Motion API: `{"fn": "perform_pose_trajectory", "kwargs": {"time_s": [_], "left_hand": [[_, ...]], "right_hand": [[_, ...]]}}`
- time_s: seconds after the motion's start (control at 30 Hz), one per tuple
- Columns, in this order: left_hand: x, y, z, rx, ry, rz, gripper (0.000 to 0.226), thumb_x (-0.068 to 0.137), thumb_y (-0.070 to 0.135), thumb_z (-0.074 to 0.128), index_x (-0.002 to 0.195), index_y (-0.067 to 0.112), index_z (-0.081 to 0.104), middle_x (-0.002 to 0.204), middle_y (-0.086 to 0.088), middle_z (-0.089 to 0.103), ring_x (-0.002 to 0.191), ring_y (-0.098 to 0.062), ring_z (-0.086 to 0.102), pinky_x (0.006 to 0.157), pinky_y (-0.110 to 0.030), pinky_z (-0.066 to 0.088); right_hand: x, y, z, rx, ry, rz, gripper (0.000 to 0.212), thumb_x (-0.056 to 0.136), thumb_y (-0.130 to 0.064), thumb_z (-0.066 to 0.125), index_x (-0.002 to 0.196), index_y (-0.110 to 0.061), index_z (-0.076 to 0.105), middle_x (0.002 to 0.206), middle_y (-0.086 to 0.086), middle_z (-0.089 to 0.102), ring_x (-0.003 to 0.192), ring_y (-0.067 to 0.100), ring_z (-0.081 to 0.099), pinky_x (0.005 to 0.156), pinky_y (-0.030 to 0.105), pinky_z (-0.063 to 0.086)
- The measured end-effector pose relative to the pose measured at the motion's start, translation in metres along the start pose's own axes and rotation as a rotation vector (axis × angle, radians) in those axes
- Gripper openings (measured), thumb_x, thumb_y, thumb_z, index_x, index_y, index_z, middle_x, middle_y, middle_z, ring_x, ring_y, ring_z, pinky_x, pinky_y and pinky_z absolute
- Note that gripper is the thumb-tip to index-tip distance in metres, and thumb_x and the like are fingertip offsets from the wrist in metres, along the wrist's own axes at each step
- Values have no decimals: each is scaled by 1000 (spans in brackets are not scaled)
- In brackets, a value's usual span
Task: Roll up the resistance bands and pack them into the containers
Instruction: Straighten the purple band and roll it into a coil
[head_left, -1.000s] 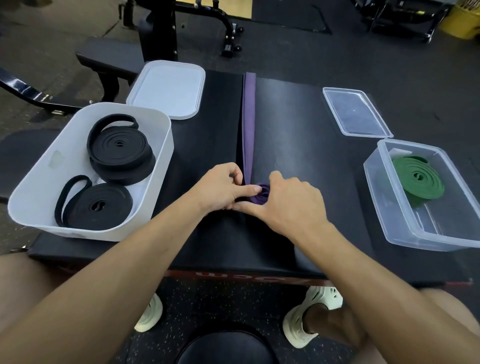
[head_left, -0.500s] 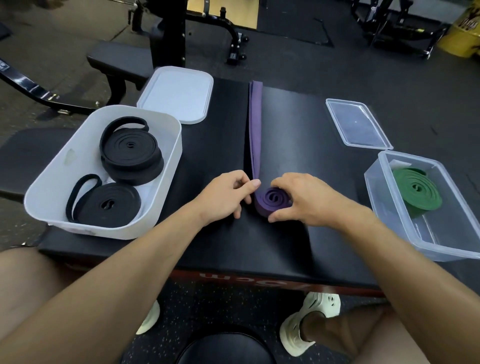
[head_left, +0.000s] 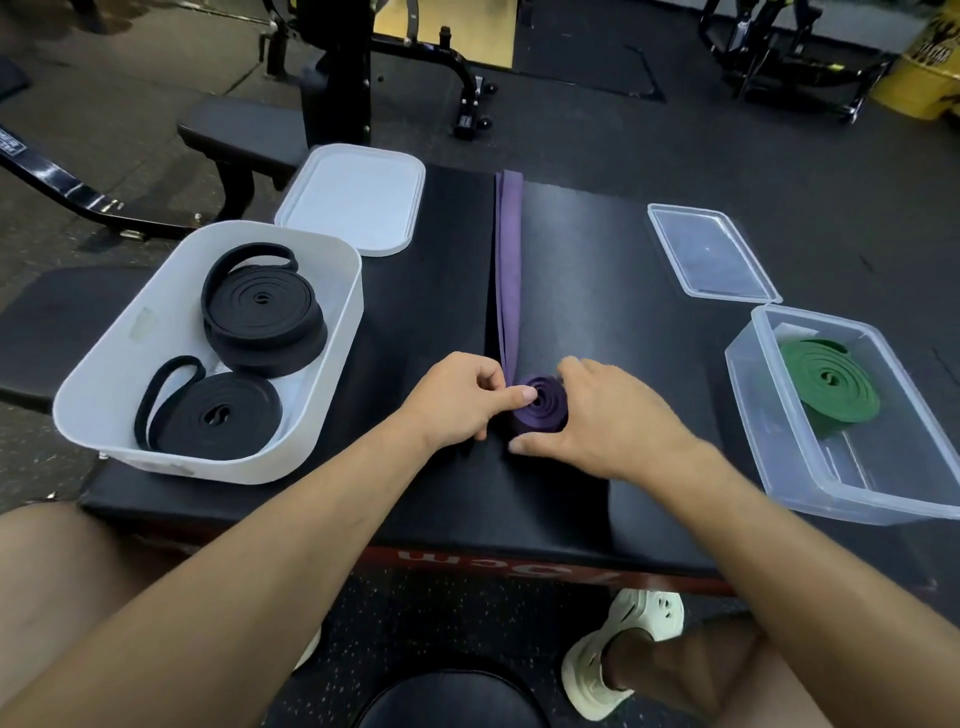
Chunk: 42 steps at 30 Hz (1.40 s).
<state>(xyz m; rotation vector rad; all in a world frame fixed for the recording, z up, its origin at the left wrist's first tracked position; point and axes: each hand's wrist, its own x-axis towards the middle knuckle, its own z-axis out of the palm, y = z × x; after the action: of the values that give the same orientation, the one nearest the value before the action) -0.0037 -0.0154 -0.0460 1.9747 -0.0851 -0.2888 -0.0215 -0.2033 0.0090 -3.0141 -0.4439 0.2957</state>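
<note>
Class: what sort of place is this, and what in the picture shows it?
Most likely a gym: a padded weight bench, a black machine frame on rubber flooring, and rolled black resistance bands.

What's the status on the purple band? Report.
Left hand pinches purple band at the coil, right hand cups it. Partly rolled, long tail flat on bench. Nothing blocking.

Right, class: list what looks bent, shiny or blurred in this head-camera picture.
Head view: the wide lens bows the near edge of the table and stretches the forearms; a sheen lies on the table beside the purple band; the yellow drum is blurred.
</note>
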Motion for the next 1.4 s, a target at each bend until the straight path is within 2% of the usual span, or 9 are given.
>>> {"fn": "perform_pose_trajectory", "kwargs": {"time_s": [0.17, 0.3, 0.47, 0.77, 0.97, 1.03, 1.13, 1.23, 1.4], "left_hand": [[-3, 0, 1, -25, 44, -15, 49, 83, 46, 85, 71, 15, 49, 54, -1, 57, 44, -16, 49, 53, -29, 41], [-6, -1, -1, -53, 46, -12, 47, 85, 49, 81, 82, 14, 51, 60, 2, 57, 45, -15, 47, 49, -31, 40], [-8, 0, -2, -31, 73, -14, 45, 94, 61, 64, 92, 17, 58, 77, -2, 69, 49, -15, 49, 56, -32, 44], [-10, 1, -3, -3, 20, 26, 38, 100, 52, 60, 90, 16, 59, 77, 4, 71, 48, -14, 51, 57, -31, 46], [-10, 0, -4, -3, -27, 10, 41, 94, 46, 73, 76, 13, 57, 63, 0, 71, 46, -14, 52, 58, -29, 44], [-8, 2, -5, 2, -33, 11, 39, 95, 43, 73, 75, 13, 57, 63, -1, 70, 45, -15, 51, 54, -27, 43], [-7, 4, -5, 9, -28, 17, 40, 95, 40, 73, 72, 13, 56, 59, 0, 66, 41, -14, 48, 47, -23, 40], [-6, 3, -5, 6, -25, 13, 41, 94, 40, 74, 69, 13, 55, 57, 1, 58, 41, -11, 43, 46, -24, 37], [-6, -4, -6, 52, -16, 27, 45, 93, 46, 73, 69, 15, 51, 57, 7, 48, 52, -9, 40, 57, -28, 35]], "right_hand": [[-3, -28, 4, -141, 143, 176, 79, 72, -95, 49, 92, -18, 45, 78, -5, 49, 73, 22, 48, 59, 34, 36], [8, -28, 5, -109, 171, 116, 62, 80, -77, 60, 92, -18, 45, 86, -1, 56, 74, 25, 48, 62, 34, 35], [20, 0, -10, -4, -8, -40, 58, 72, -72, 76, 84, -21, 49, 80, -7, 55, 77, 23, 55, 63, 36, 39], [33, 15, -23, 114, -277, -212, 68, 74, -31, 89, 133, -31, 55, 110, -1, 48, 101, 20, 53, 88, 34, 48], [32, 15, -16, 281, -365, -220, 70, 78, -1, 71, 136, -37, 53, 115, -4, 39, 105, 17, 45, 78, 23, 43], [25, 11, -12, 293, -299, -186, 70, 78, -10, 74, 140, -33, 50, 116, -5, 40, 114, 19, 43, 86, 25, 43], [5, 0, -2, 153, -152, -74, 89, 72, -58, 81, 142, -21, 41, 124, -3, 44, 123, 24, 44, 98, 38, 45], [-15, -20, 1, -89, 44, 149, 84, 68, -94, 55, 106, -20, 42, 102, -2, 53, 99, 23, 55, 73, 37, 43], [-7, -39, 9, -129, 167, 213, 79, 73, -96, 44, 93, -19, 42, 66, -7, 37, 67, 23, 47, 55, 34, 29]]}}
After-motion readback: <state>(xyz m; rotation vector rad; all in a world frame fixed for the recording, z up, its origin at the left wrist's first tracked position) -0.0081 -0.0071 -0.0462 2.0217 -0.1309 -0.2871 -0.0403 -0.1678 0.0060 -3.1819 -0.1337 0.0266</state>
